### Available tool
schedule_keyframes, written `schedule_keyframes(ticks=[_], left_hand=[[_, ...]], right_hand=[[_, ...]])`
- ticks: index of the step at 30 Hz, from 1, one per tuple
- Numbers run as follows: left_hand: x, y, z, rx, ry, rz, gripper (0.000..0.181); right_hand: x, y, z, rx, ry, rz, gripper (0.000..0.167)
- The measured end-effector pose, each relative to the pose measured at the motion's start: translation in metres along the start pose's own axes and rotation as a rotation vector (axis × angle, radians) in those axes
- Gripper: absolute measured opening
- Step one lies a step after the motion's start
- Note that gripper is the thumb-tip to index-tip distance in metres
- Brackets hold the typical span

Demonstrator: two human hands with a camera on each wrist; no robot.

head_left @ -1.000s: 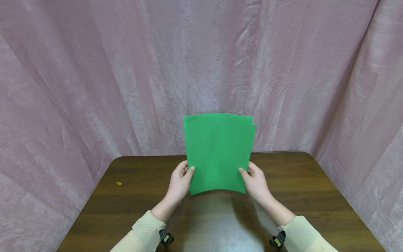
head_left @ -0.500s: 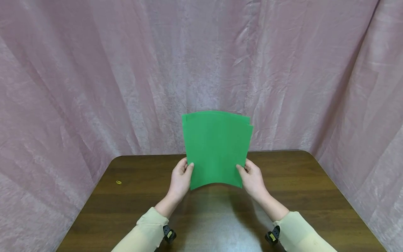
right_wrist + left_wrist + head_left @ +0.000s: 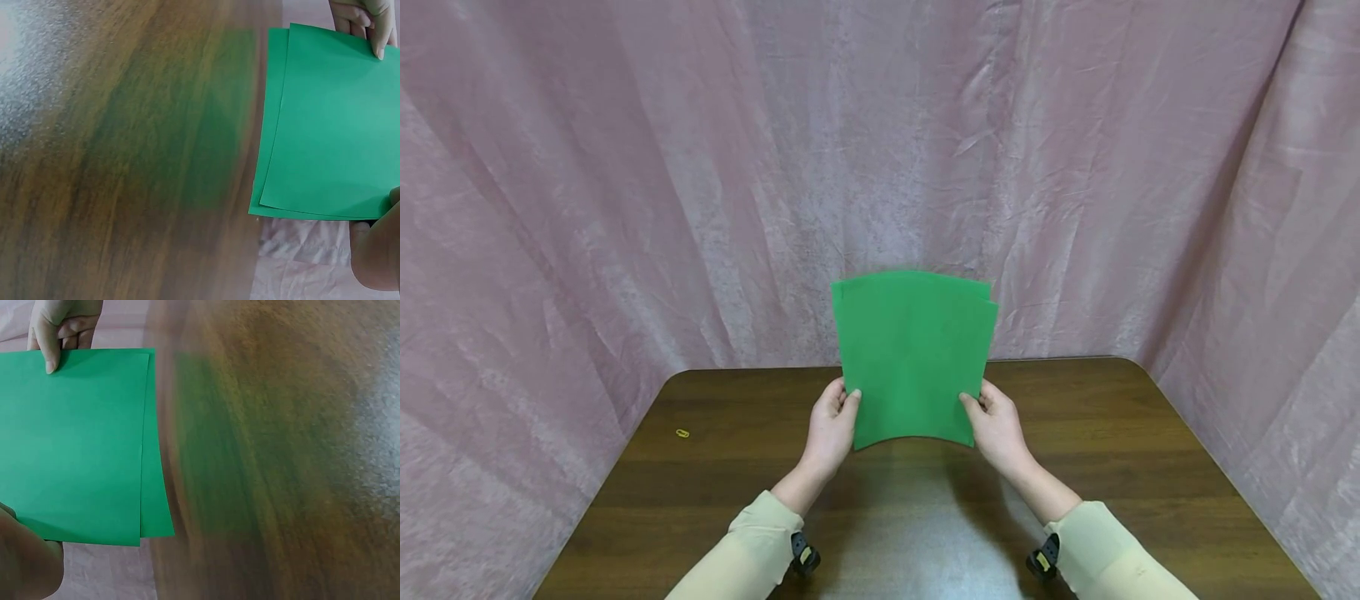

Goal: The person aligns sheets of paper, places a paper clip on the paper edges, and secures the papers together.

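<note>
Green sheets (image 3: 913, 358), at least two and slightly out of line, are held up above the wooden table, bowed across their width. The left hand (image 3: 832, 425) pinches their left edge near the bottom, thumb on the near face. At the right edge the right hand (image 3: 997, 425) pinches them in the same way. Both wrist views show the offset layers: the sheets (image 3: 75, 444) in the left one with the left hand (image 3: 28, 559) at the lower corner, and the sheets (image 3: 337, 125) in the right one with the right hand (image 3: 378, 250). Fingers behind the sheets are partly hidden.
A small yellow paper clip (image 3: 682, 433) lies on the left part of the brown wooden table (image 3: 1112, 433). Pink curtains (image 3: 880, 150) hang behind the table and at its sides. A small black device is on each wrist.
Both hands have shifted slightly, the right one a little to the left, bringing them closer together. The green sheets have moved slightly left and bow more at the bottom edge.
</note>
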State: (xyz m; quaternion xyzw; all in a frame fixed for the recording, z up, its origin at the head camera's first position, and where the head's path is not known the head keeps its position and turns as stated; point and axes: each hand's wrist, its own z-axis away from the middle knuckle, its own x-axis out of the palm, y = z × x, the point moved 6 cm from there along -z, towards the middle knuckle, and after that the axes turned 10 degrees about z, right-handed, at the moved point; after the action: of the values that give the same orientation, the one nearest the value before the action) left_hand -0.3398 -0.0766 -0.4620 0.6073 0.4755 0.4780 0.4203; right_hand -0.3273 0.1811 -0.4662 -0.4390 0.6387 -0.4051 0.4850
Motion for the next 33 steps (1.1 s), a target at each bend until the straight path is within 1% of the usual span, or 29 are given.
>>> schedule_keyframes(ticks=[3, 6, 10, 14, 26, 33], left_hand=[[-0.003, -0.009, -0.002, 0.003, 0.004, -0.004, 0.032], [-0.005, -0.014, -0.002, 0.013, 0.01, -0.011, 0.031], [-0.005, -0.015, -0.001, 0.025, 0.01, -0.009, 0.03], [-0.005, -0.016, 0.0, 0.022, 0.005, 0.003, 0.029], [-0.006, -0.017, 0.001, 0.018, 0.017, 0.002, 0.028], [-0.006, -0.02, 0.002, 0.021, 0.007, 0.02, 0.03]], right_hand=[[0.0, 0.003, 0.0, 0.008, 0.005, 0.016, 0.025], [0.0, 0.005, 0.001, 0.011, 0.01, 0.035, 0.025], [0.0, 0.008, 0.002, 0.016, -0.003, 0.046, 0.025], [0.001, 0.01, 0.003, 0.018, -0.017, 0.036, 0.024], [0.003, 0.011, 0.003, 0.018, -0.025, 0.022, 0.023], [0.003, 0.011, 0.003, 0.02, -0.026, 0.012, 0.022]])
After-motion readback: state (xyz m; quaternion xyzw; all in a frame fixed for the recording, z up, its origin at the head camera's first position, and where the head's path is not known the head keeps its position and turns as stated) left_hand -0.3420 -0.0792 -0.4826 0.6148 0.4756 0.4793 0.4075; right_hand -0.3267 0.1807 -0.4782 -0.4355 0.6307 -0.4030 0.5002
